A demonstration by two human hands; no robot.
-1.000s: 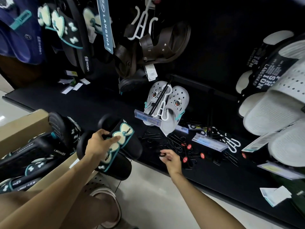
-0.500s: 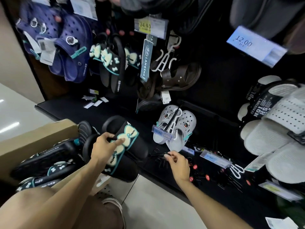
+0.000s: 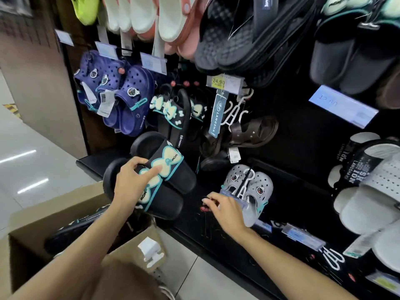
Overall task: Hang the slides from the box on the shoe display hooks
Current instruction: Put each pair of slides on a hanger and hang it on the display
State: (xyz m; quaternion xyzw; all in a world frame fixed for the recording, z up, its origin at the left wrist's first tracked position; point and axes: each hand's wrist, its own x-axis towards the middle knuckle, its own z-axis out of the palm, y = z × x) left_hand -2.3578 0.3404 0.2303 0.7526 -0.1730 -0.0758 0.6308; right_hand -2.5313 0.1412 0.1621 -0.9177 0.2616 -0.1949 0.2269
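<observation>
The left hand [image 3: 132,185] grips a pair of black rubber slides with pale bows [image 3: 160,180] above the open cardboard box [image 3: 65,215]. The right hand [image 3: 227,211] pinches something small and dark over the black shelf [image 3: 216,232], beneath hung matching slides [image 3: 173,113].

The box [image 3: 65,215] sits at lower left, in front of the shelf [image 3: 216,230], with slides inside. Above its far edge the left hand [image 3: 129,185] holds a pair of slides [image 3: 155,178]. To their right, the right hand [image 3: 225,211] is over the shelf, just left of the hanging clogs [image 3: 255,187]. More slides hang on the wall [image 3: 303,137] behind.
</observation>
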